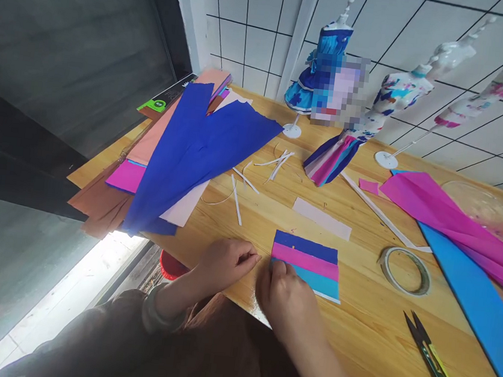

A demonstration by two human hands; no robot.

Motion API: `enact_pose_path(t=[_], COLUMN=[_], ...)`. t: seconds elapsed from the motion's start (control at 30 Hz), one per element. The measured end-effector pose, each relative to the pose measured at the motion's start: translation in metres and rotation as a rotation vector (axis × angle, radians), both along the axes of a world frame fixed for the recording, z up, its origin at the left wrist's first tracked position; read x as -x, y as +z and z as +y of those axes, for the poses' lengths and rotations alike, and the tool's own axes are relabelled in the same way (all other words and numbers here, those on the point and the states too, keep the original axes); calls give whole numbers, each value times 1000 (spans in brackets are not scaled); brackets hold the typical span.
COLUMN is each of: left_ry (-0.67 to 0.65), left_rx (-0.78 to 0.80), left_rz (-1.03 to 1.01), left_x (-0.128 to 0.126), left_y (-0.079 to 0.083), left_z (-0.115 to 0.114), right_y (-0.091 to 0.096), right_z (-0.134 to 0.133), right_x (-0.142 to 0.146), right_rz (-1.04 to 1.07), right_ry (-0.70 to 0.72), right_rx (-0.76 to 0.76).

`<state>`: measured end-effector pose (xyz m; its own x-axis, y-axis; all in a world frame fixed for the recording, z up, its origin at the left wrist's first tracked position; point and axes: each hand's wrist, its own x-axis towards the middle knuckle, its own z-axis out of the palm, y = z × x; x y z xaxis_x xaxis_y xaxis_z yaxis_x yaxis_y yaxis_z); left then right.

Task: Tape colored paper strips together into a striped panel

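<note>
A striped piece of paper (306, 255) in dark blue, magenta and turquoise, with a thin white lower edge, lies flat on the wooden table. My right hand (289, 295) is closed, its curled fingers at the lower left edge of that paper and partly covering it. My left hand (229, 264) is also closed, thumb and forefinger pressed together just left of the paper and apart from it. Whatever is between those fingers, if anything, is too small to make out. Behind the striped piece lies a pale pink paper strip (322, 219).
Blue crepe paper (193, 145) tops a stack at left. Painted dress forms (404, 85) stand along the tiled wall. A tape roll (404, 270), thread snips (435, 367), magenta paper (448, 217) and light-blue paper (470, 298) lie at right. White strips (279, 164) are scattered mid-table.
</note>
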<state>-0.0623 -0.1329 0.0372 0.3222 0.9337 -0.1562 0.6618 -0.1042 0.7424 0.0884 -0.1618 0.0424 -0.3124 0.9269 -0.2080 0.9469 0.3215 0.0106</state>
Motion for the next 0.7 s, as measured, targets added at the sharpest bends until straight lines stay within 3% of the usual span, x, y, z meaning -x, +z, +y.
enact_pose_path(t=[0.7], left_ry=[-27], left_rx=[-55], left_rz=[-18], left_x=[2], left_y=[-3], left_z=[-1], right_y=[0], right_z=[2], right_x=[0], right_rz=[40], right_ry=[-5], right_rx=[-40])
